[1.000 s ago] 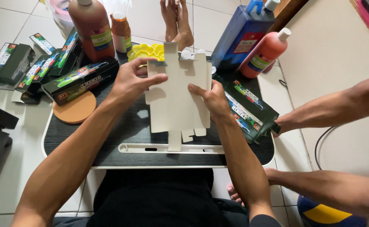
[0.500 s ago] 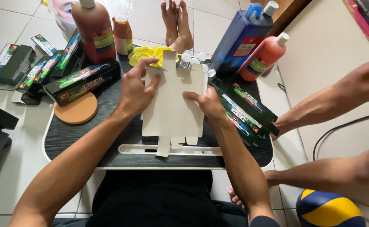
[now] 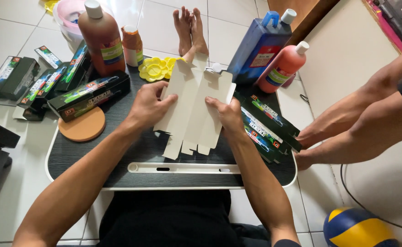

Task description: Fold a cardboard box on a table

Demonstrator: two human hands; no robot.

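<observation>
Fingers (image 3: 166,98) of the left hand (image 3: 147,106) curl over the left edge of a flat, unfolded cardboard box blank (image 3: 194,110), thumb on its pale inner face; the right hand (image 3: 228,114) pinches the right edge the same way. Both grips are narrow, closed on the card. The blank hangs tilted just above the middle of the dark lap desk (image 3: 118,151), its top flaps toward the far edge and its bottom tabs pointing at the white slot near the person.

Judging from the grip, the step in hand is forming the blank along its creases; the next move would call for folding the side panels inward while keeping the edges square.

Printed flat cartons (image 3: 267,132) lie just right of the blank, made-up dark boxes (image 3: 89,93) to the left, beside a round orange disc (image 3: 82,124). Beyond stand a yellow palette (image 3: 154,68), brown bottle (image 3: 100,39), blue bottle (image 3: 260,48) and orange-red bottle (image 3: 283,68). Another person's arms (image 3: 361,119) reach in from the right.
</observation>
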